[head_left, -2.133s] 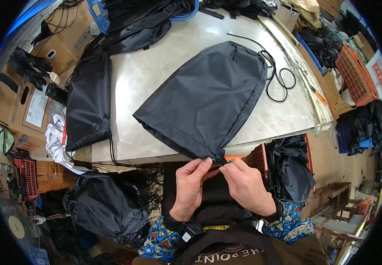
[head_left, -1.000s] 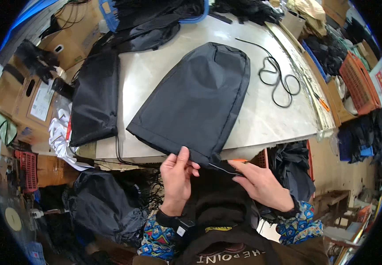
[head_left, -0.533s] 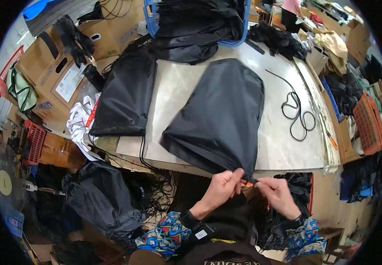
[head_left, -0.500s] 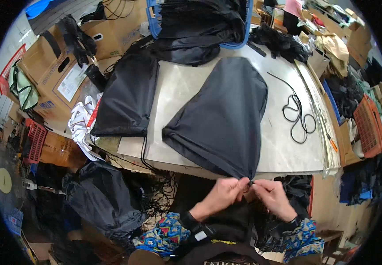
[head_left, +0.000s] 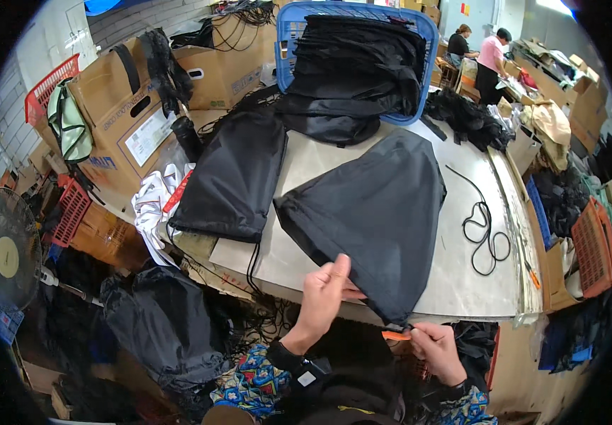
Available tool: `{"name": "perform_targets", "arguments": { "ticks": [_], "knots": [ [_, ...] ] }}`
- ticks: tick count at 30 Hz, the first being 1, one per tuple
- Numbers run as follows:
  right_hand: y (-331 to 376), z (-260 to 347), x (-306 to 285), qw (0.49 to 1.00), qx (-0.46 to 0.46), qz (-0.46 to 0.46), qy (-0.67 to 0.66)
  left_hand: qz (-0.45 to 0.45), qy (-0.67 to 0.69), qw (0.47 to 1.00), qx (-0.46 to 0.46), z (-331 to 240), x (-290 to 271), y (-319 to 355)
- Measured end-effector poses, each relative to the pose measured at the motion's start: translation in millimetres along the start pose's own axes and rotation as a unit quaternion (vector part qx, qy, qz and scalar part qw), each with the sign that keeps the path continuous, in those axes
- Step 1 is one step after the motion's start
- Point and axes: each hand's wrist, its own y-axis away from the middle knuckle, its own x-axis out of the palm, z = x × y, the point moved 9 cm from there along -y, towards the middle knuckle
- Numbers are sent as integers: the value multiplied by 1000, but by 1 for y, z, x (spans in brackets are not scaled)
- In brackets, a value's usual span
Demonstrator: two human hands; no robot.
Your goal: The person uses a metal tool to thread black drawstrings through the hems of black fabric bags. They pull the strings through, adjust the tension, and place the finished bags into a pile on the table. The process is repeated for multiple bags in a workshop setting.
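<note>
A black drawstring bag [head_left: 370,212] lies on the pale tabletop, its near corner hanging over the front edge. My left hand [head_left: 320,297] holds the bag's lower left edge, thumb above and the other fingers partly hidden beneath. At the near corner my right hand [head_left: 437,352] is closed in a pinch on a small orange strip-like tool [head_left: 396,336], whose exact kind I cannot make out. The tool touches the bag's corner. A second black drawstring bag [head_left: 235,180] lies to the left, its cords dangling over the edge.
A blue basket [head_left: 430,71] of stacked black fabric stands at the back. A loose black cord [head_left: 486,234] lies on the right of the table, near an orange-handled tool [head_left: 533,276]. Cardboard boxes [head_left: 118,106] and a fan [head_left: 7,256] are leftward. Two people [head_left: 491,62] are far off.
My left hand has left the near corner and moved up-left along the bag's edge. An orange tool now shows at my right hand. The view has tilted up.
</note>
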Motion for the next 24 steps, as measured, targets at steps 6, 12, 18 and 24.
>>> {"name": "perform_targets", "arguments": {
  "ticks": [6,12,18,24],
  "knots": [
    [-5,6,21,985,22,26,-167,133,-274,952,43,-4,34,15],
    [0,9,3,994,2,39,-102,-57,-24,991,117,-61,-10,-4],
    [6,8,-18,994,56,64,-72,-45,214,976,-19,-58,-64,-43],
    [-7,-9,3,988,59,62,-130,-29,279,958,-63,-27,-37,-33]
  ]
}}
